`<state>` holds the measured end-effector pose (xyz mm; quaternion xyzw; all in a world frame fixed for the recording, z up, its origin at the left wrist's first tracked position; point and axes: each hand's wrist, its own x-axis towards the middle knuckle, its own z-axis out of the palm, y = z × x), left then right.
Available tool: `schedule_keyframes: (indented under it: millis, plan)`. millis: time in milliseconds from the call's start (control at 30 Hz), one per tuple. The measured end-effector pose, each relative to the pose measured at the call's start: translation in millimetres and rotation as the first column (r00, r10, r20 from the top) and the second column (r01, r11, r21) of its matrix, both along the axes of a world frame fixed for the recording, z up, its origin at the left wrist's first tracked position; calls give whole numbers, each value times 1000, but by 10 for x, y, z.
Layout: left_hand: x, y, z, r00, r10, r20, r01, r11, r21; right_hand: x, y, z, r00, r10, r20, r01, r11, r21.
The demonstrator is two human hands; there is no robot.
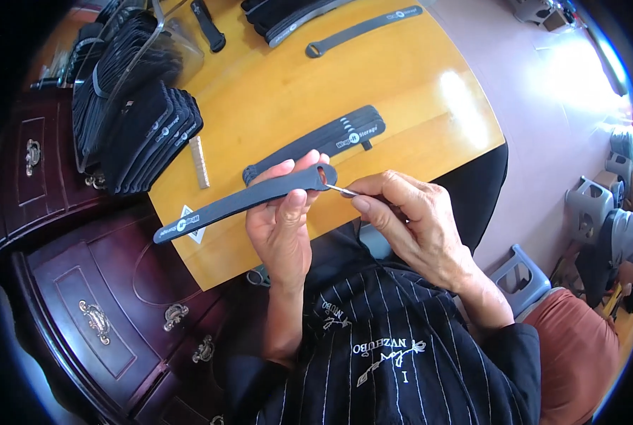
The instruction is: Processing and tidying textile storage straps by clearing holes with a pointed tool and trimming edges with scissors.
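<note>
A long dark grey strap [242, 202] with white print and a slotted, rounded end lies across my left hand [284, 237]. The thumb presses on it from the near side, and the fingers are behind it. My right hand [423, 227] pinches a thin, pointed metal tool [340, 189] between thumb and forefinger. Its tip meets the slot at the strap's right end; the rest of it is hidden in the fingers, so its exact kind cannot be made out. Just beyond my left hand, a stack of similar straps [316, 142] lies on the yellow wooden table [416, 85].
Another single strap [366, 32] and a short dark strap [208, 28] lie farther back. At left, a clear container [162, 21] stands by bundled straps [157, 131]. A narrow ruler-like strip [199, 161] lies near the table's left edge. Dark red drawers [82, 312] flank the table; a grey stool [518, 280] stands right.
</note>
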<state>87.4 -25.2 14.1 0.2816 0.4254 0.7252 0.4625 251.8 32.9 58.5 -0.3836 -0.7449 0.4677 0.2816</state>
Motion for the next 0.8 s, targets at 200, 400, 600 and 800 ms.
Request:
schedule_keyframes:
  millis: [200,400,600,800]
  plan:
    - [114,5,-35,998,-30,-47,30,1000,-5,31,-56,-25,995,23,-92,-32,995,-97]
    - [176,0,-28,998,-9,-59,10,1000,15,76,-66,-6,998,0,-65,-8,992,-126]
    - [178,-16,-9,988,-19,-155,22,1000,17,112,-41,-10,997,30,-78,-34,998,-47]
    - [198,-4,-34,968,11,-249,0,999,47,133,-44,11,989,5,-149,-30,986,-166]
